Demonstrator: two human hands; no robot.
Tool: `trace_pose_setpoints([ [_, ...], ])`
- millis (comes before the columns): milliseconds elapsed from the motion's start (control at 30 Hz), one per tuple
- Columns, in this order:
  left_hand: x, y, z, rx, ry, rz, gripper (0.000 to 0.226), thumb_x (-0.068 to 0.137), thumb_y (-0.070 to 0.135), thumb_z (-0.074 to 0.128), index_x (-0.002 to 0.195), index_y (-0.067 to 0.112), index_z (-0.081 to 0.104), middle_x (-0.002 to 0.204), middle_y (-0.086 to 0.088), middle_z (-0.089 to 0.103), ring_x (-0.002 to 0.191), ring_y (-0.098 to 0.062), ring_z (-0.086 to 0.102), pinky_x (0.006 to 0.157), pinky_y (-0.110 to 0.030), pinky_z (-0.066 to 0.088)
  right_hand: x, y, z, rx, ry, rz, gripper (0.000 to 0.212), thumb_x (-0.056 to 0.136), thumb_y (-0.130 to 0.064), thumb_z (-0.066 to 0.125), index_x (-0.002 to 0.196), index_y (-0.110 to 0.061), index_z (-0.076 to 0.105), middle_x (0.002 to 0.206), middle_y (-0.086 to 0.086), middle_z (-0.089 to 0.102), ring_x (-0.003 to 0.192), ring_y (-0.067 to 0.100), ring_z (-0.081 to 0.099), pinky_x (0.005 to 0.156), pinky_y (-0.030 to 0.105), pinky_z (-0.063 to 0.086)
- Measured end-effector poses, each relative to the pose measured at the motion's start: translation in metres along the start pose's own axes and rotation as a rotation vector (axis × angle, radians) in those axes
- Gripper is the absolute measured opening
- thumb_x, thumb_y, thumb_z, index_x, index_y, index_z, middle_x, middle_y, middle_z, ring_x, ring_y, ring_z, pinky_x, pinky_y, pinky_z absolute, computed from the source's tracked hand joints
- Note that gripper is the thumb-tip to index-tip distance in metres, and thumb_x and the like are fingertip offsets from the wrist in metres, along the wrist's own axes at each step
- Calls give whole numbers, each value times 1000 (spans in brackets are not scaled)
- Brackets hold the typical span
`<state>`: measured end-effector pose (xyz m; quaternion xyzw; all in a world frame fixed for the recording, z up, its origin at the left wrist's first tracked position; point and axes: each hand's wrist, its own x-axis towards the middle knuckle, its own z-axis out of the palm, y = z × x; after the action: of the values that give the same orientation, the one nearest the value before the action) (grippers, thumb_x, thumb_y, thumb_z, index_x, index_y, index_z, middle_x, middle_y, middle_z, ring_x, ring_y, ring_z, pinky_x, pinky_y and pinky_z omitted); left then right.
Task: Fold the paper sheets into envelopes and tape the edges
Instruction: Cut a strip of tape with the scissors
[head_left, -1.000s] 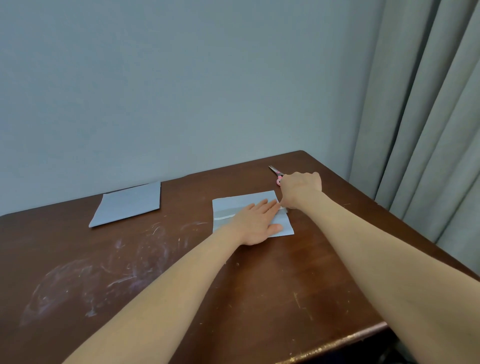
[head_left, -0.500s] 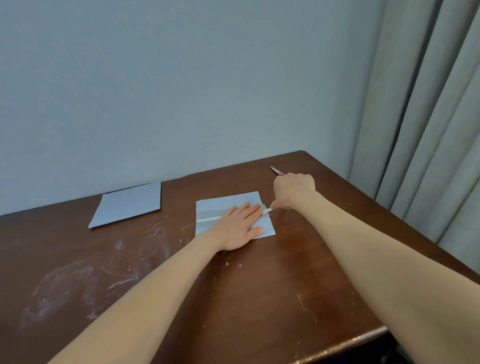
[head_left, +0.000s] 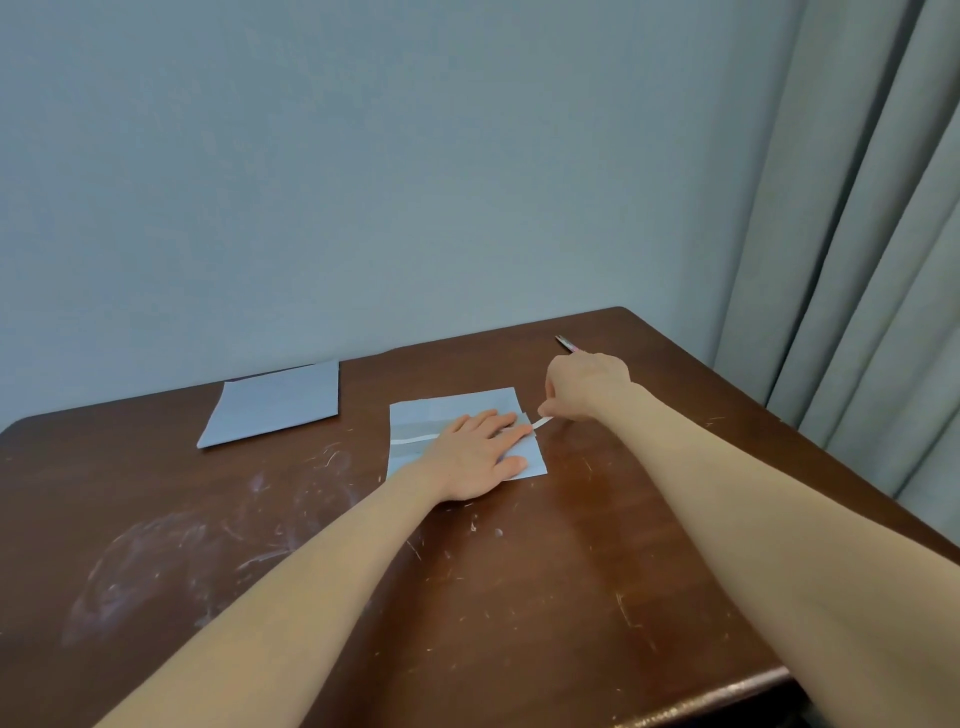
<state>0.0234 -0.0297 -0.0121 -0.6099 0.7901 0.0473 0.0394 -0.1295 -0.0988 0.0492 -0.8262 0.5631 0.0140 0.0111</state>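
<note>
Now, paper: lying flat mid-table, folded, under L palm.
L hand: fingers straight, pressing paper down.
R hand: curled, pinching tape end at paper's right edge.
Handling: prob. light, thin, sliding on wood, creasing easily; tape floppy, sticky.
Hold: pinning w/ flat palm; pinching tape's free end.

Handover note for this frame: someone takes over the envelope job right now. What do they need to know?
Left hand: flat, pressing the folded sheet onto the table.
Right hand: pinching the free end of the tape strip at the sheet's right edge.
Second grey sheet lies back left; scissors behind the right hand.
Done: sheet folded, strip laid along the seam.
Left: probably finish this strip's end, tape remaining edges; back sheet's state unclear.
</note>
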Motion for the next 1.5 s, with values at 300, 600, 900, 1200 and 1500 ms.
trace_pose_setpoints([
  [300, 19, 17, -42, -455, 244, -123, 59, 86, 25, 63, 140, 15, 40, 139, 0, 51, 126, -19, 50, 102, -31, 40, -1, 10, -16, 47, -16, -83, 44, 83, -18, 58, 125, -31, 54, 120, 1, 58, 110, 27, 57, 97, 43, 44],
  [600, 64, 37, -57, -791, 336, -318, 39, 85, 25, 69, 121, 16, 59, 107, -2, 69, 96, -14, 60, 80, -25, 43, 20, 39, -11, 640, 263, 177, 26, 92, -20, 49, 114, -18, 63, 115, 6, 65, 102, 26, 62, 81, 34, 48],
  [900, 86, 33, -56, -994, 357, -364, 18, 79, 8, 64, 95, 17, 64, 68, 2, 61, 52, -11, 50, 51, -23, 40, 62, 62, 20, 1040, 382, 432, 29, 97, -13, 43, 108, -9, 69, 109, 11, 69, 96, 25, 64, 82, 32, 51],
  [1200, 90, 22, -43, -1093, 305, -382, 17, 86, 9, 57, 102, 11, 62, 59, 12, 62, 58, -9, 49, 56, -21, 43, 81, 70, 35, 707, 110, 416, 40, 85, -37, 71, 114, -10, 66, 107, 10, 66, 89, 23, 59, 69, 30, 45],
  [1500, 85, 21, -41, -1073, 311, -381, 27, 83, 6, 58, 108, 15, 63, 69, 8, 68, 61, -7, 51, 55, -20, 43, 69, 67, 22, 462, 53, 440, 39, 83, -24, 74, 113, -4, 60, 112, 14, 62, 103, 31, 61, 70, 31, 44],
])
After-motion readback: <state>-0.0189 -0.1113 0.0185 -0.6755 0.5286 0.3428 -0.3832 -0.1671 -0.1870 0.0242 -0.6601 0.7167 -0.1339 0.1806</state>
